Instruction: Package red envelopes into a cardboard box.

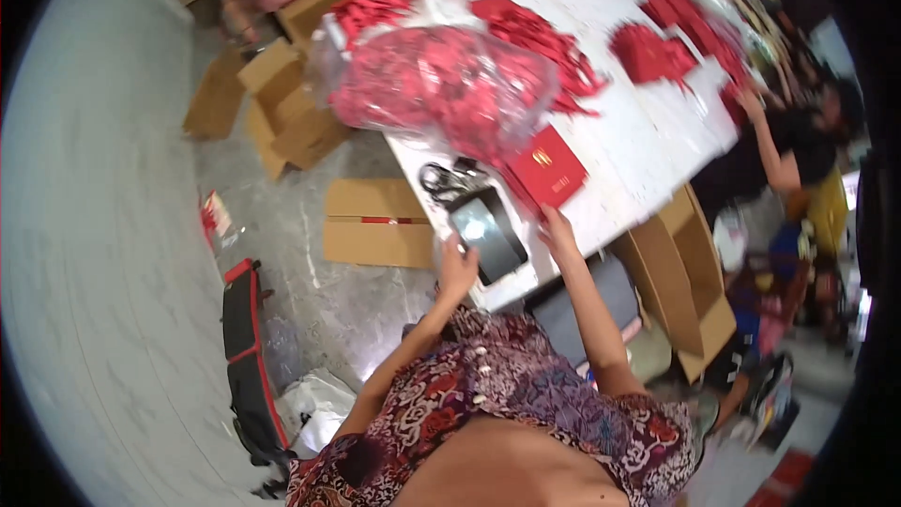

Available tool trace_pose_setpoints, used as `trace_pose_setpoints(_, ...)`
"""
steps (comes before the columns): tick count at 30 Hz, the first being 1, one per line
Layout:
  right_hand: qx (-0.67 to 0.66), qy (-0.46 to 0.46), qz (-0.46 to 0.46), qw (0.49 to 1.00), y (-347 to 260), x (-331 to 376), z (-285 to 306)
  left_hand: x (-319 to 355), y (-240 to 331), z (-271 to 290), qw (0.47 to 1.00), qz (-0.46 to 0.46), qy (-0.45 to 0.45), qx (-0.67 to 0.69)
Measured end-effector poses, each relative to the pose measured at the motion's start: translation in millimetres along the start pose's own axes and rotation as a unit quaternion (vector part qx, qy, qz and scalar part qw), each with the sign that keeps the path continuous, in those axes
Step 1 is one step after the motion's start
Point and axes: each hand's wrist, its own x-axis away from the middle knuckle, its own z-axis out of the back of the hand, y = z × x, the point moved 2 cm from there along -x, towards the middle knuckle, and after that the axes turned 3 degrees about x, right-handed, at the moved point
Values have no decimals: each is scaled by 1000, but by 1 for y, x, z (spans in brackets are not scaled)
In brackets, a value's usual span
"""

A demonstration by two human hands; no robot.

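My left hand (458, 270) is at the table's near left corner, its fingers curled at the edge of a dark grey, shiny-topped flat thing (490, 235). What those fingers hold, if anything, is too small to make out. My right hand (560, 234) has its fingers closed on the near edge of a flat red box (547, 172) with gold print. A clear plastic bag (441, 84) bulging with red pieces lies just beyond the box. Beside the dark thing is a tangle of black cord (444, 180).
The white table (648, 155) also bears red ribboned piles (544, 38) and a red bundle (652, 54). Cardboard boxes (375, 225) stand on the floor at left, with an open carton (680, 272) at right. A co-worker in black (779, 155) reaches in from the right; another person sits far left.
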Motion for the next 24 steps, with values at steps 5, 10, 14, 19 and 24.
trace_pose_setpoints(5,-6,27,2,1000,9,-6,7,-9,9,-1,996,-16,-51,74)
trace_pose_setpoints(10,40,21,-8,999,12,17,16,-9,-5,6,992,-9,-63,112)
trace_pose_setpoints(14,33,113,103,988,8,8,62,-6,46,21,997,-71,-5,17)
trace_pose_setpoints(19,127,176,207,954,-42,-43,93,-30,116,-9,987,-110,-62,98)
trace_pose_setpoints(24,262,88,235,932,-67,-84,81,-66,109,-73,987,36,-71,139)
